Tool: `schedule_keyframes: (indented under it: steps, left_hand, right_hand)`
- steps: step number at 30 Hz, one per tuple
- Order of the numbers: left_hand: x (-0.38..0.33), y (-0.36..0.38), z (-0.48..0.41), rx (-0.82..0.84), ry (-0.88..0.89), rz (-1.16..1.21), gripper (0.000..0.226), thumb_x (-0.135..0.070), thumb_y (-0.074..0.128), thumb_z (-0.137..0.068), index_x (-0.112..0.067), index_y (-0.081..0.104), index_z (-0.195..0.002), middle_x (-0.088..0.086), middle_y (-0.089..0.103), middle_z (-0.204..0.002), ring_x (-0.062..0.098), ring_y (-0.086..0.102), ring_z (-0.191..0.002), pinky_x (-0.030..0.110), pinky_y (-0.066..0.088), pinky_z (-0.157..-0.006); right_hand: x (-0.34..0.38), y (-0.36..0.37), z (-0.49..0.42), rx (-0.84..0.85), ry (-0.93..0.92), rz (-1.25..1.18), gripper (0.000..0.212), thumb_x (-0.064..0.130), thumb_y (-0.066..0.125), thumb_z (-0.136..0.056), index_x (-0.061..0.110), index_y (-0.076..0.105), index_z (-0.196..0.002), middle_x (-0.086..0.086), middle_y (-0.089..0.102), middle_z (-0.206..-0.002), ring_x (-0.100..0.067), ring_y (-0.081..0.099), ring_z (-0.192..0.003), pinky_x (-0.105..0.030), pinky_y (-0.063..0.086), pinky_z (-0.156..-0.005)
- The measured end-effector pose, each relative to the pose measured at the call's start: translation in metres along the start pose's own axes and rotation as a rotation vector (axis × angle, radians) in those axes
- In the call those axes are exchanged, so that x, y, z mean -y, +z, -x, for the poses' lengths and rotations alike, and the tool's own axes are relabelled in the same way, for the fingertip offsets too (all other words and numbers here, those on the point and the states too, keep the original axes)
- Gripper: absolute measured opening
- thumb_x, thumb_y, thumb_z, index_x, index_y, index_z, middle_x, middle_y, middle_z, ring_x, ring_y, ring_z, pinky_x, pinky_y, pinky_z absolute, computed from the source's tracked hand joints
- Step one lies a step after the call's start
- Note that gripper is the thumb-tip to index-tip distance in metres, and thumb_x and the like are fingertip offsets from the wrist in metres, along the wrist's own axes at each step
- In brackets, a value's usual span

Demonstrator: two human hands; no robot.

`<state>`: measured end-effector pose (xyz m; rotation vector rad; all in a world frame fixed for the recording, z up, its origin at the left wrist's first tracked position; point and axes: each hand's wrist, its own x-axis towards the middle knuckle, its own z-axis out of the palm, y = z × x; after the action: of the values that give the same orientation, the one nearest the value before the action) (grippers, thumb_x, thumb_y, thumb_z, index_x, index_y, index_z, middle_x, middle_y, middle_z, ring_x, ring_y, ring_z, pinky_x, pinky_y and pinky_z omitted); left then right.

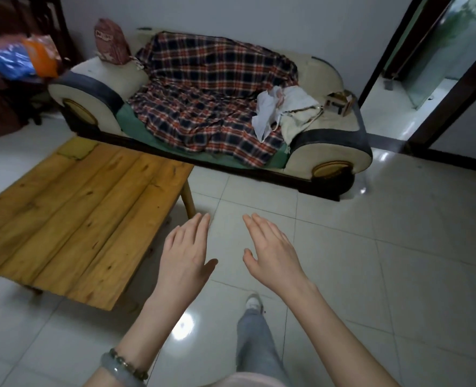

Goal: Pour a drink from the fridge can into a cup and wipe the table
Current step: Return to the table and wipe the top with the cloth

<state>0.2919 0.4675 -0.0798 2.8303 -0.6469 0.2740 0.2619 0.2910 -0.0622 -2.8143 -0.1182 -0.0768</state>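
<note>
While both held out, left hand (185, 254), right hand (273, 252) spread, empty; one table (72, 219)

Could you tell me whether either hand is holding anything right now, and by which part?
Nothing is held: the left hand and right hand are both open and empty, palms down above the floor.

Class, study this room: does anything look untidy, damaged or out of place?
Yes. The plaid blanket lies rumpled across the sofa, with white bags heaped on its right side. The wooden table has a patchy, discoloured far corner. Both hands, left hand and right hand, are empty.
</note>
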Motion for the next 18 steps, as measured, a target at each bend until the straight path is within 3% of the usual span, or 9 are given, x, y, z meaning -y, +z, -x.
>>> schedule_keyframes:
  steps: [9,18]
  left_hand:
    - [0.021,0.036,-0.155,0.036,-0.262,-0.055,0.099,-0.028,0.09,-0.05,-0.002,0.044,-0.134,0.018,0.054,-0.13,0.033,0.056,-0.116,0.046,0.043,-0.096]
    - [0.072,0.051,-0.249,0.027,-0.487,-0.122,0.097,-0.032,0.087,-0.056,-0.003,0.042,-0.136,0.017,0.052,-0.133,0.03,0.053,-0.12,0.044,0.042,-0.098]
  right_hand:
    - [-0.067,-0.01,-0.197,0.071,-0.256,0.02,0.065,0.02,0.055,-0.087,0.014,0.027,-0.145,-0.007,0.038,-0.147,-0.02,0.032,-0.137,-0.029,0.024,-0.111]
    - [-0.071,0.001,-0.342,0.176,-0.48,-0.029,0.065,0.02,0.053,-0.089,0.013,0.024,-0.147,-0.008,0.033,-0.15,-0.021,0.028,-0.139,-0.03,0.021,-0.113]
